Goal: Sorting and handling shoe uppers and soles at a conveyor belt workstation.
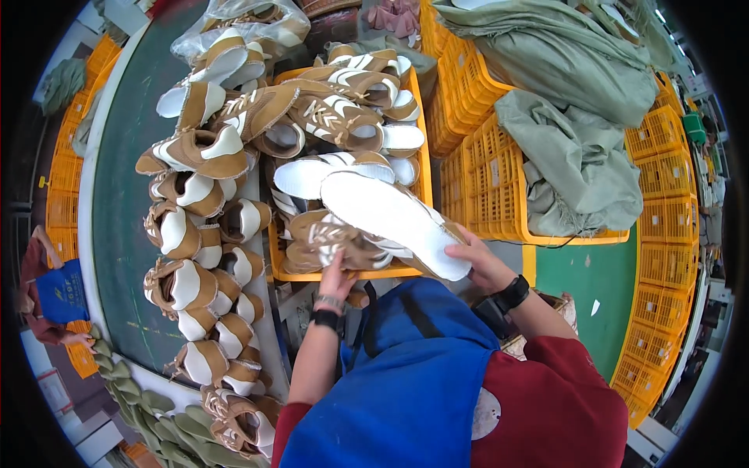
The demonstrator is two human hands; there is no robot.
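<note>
Closest in, the person's blue apron front (406, 374) over red sleeves fills the lower edge, and both forearms rise from it toward a shallow yellow plastic tray (424, 168) heaped with tan suede-and-white laced sneakers. The right hand (482, 261), a black watch on its wrist, is closed on the heel end of one tan sneaker turned white sole up (394, 222), fingers over the sole and the thumb side hidden beneath, so the shoe lies tilted with its toe pointing away up the tray. Held this way the flat sole faces the person, which looks like a hold for viewing or turning it. The left hand (335, 279), a dark band and a beaded one at the wrist, reaches palm-down into the tray's near edge and presses on a tan laced sneaker lying on its side (324, 238); whether its fingers are clamped round that shoe or merely resting on it cannot be told, since the fingertips sink among the uppers.

Just left of the tray, a long row of matching tan-and-white sneakers (195, 257) runs along a dark green conveyor belt (125, 187) (mostly paired and leaning on each other). Farther back a clear plastic bag of the same shoes (242, 23) lies on the belt. To the right, stacked yellow slatted crates (484, 171) carry grey-green cloth sacks (577, 156).
</note>
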